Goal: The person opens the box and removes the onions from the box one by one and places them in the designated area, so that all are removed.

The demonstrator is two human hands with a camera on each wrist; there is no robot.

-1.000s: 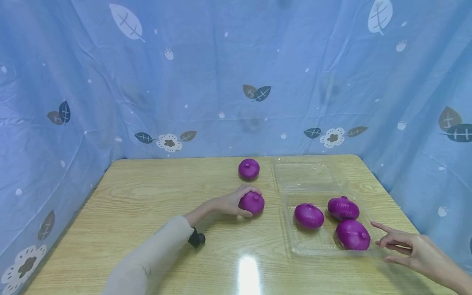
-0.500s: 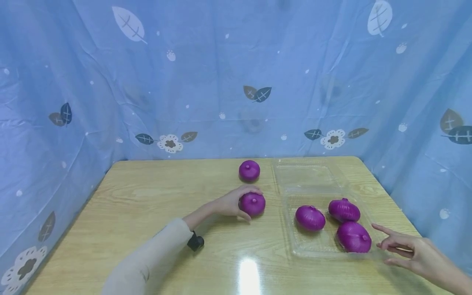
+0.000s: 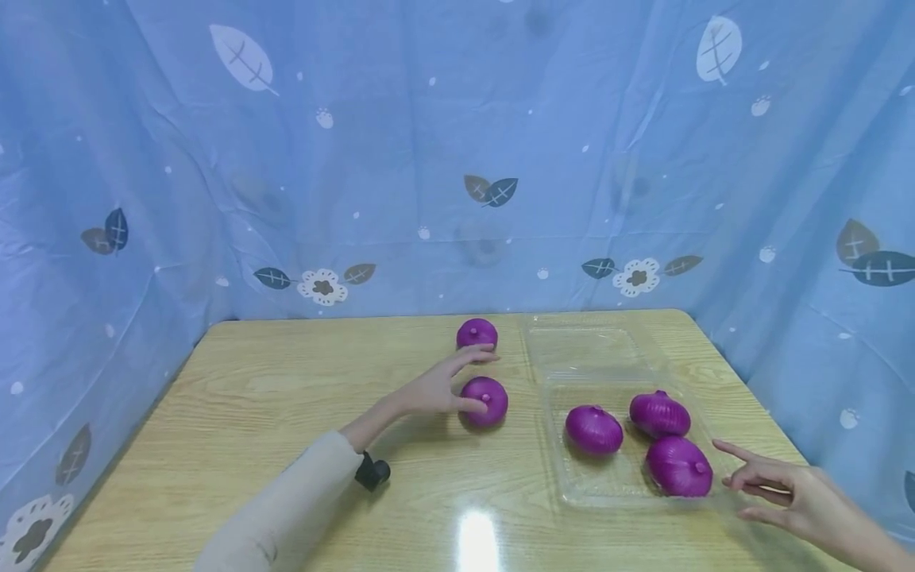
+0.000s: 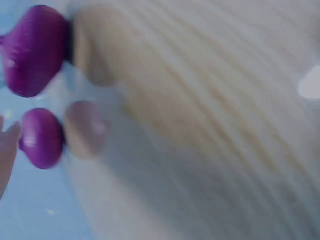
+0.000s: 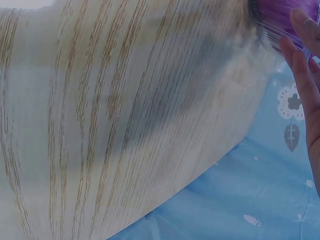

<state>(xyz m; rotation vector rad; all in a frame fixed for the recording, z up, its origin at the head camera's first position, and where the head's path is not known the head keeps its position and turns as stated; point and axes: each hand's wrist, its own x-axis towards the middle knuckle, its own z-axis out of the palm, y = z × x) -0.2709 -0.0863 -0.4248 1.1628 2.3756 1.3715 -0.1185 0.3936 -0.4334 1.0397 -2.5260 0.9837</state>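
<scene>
Two purple onions stand on the wooden table in the head view, a near onion (image 3: pixel 490 391) and a far onion (image 3: pixel 475 331). My left hand (image 3: pixel 432 388) is spread beside them. Its thumb lies in front of the near onion, and its straight fingers reach across the front of the far one; contact cannot be told. In the left wrist view both onions show at the left, with fingertips (image 4: pixel 7 150) at the edge. Beside the clear plastic box (image 3: pixel 608 502), my right hand (image 3: pixel 804 494) holds nothing, index finger extended. Three onions (image 3: pixel 594 430) lie in the box.
The box's hinged lid (image 3: pixel 589 347) lies folded back toward the rear. A black wrist camera (image 3: pixel 372 472) is strapped under the left forearm. Blue patterned cloth (image 3: pixel 400 159) hangs behind and at both sides of the table (image 3: pixel 307 357).
My left hand has loosened from around the near onion; its fingers have straightened and moved back toward the far onion. The right hand keeps its place by the box. The head view has tilted slightly.
</scene>
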